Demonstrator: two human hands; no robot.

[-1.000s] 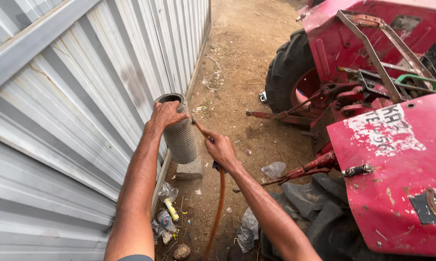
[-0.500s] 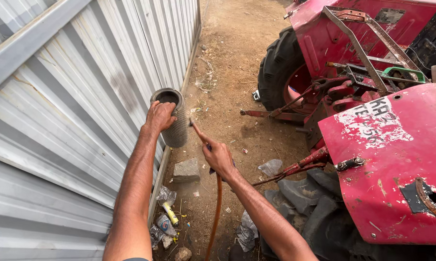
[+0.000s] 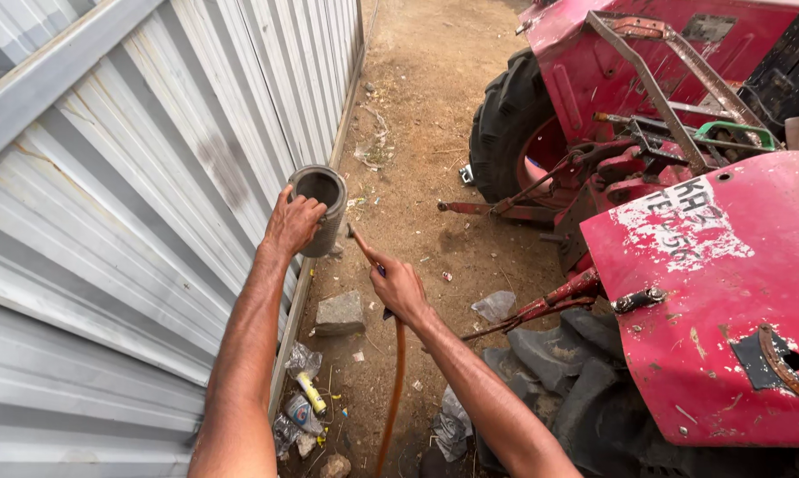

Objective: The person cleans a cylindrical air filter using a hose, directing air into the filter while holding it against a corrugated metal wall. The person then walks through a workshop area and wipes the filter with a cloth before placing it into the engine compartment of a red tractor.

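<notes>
My left hand [image 3: 291, 222] grips a grey cylindrical filter [image 3: 326, 204] with a hollow dark centre, held up beside the corrugated metal wall [image 3: 134, 204]. My right hand [image 3: 399, 288] is closed around an orange hose [image 3: 394, 381] that hangs down toward the ground. The hose's tip [image 3: 356, 237] points up toward the side of the cylinder and sits close beside it.
A red tractor [image 3: 683, 248] with a large black tyre [image 3: 505, 133] fills the right side. On the dirt ground lie a stone block [image 3: 340, 313], plastic scraps [image 3: 495, 306] and litter by the wall base [image 3: 304, 398].
The cylinder has been tilted so its open end faces up toward me. Both hands shifted slightly, and the view moved a little to the right.
</notes>
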